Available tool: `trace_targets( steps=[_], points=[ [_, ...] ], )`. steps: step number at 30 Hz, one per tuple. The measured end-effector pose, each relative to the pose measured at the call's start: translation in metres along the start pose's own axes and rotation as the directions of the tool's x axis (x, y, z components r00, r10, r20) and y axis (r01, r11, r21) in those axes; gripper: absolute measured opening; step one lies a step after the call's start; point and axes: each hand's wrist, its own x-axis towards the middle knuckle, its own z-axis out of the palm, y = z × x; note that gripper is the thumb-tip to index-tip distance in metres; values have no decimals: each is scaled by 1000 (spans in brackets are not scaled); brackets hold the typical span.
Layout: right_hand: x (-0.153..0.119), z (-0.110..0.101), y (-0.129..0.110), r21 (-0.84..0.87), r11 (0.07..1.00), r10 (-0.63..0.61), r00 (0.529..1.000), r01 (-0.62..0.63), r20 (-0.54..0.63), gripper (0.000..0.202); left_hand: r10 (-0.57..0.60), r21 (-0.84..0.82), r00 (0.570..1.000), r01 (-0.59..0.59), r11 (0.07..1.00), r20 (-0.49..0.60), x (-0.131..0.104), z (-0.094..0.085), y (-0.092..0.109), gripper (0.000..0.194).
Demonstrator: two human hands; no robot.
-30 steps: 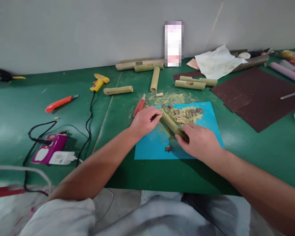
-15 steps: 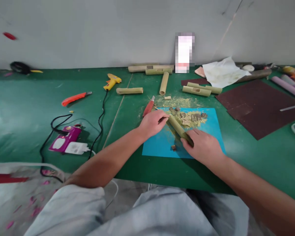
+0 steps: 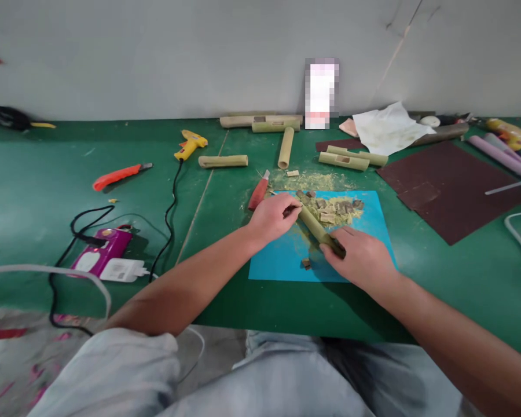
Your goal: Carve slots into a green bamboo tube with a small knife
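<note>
My right hand (image 3: 362, 255) is closed around the near end of a bamboo tube (image 3: 315, 225), which slants away from me over a blue sheet (image 3: 269, 260). At the tube's far end is my left hand (image 3: 275, 217), its fingers curled in a pinch. Something dark shows between those fingers, too small to make out. Chips and greenish sawdust (image 3: 341, 217) lie on the blue sheet behind the tube, and a small bamboo chip (image 3: 306, 264) sits in front. Just beyond my left hand lies a red-handled blade tool (image 3: 259, 193).
Several cut bamboo pieces (image 3: 223, 161) lie along the back. On the left are an orange utility knife (image 3: 119, 176), a yellow glue gun (image 3: 191, 145) and a purple power strip (image 3: 106, 250) with cables. Dark brown sheets (image 3: 454, 197) and crumpled white paper (image 3: 391, 128) lie right.
The view has shifted slightly, so the table things at left appear further left. Both hands stay on the bamboo tube with almost the same grip.
</note>
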Motion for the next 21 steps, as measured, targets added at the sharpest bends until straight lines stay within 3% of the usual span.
trace_targets(
  steps=[12, 21],
  points=[
    [-3, -8, 1, 61, 996, -62, 998, 62, 7, 19, 40, -49, 998, -43, 998, -55, -1, 4, 2, 13],
    [-3, -8, -6, -94, 992, -98, 992, 90, -82, 17, 53, -69, 996, -58, 996, -69, -1, 2, 5, 10]
  ],
)
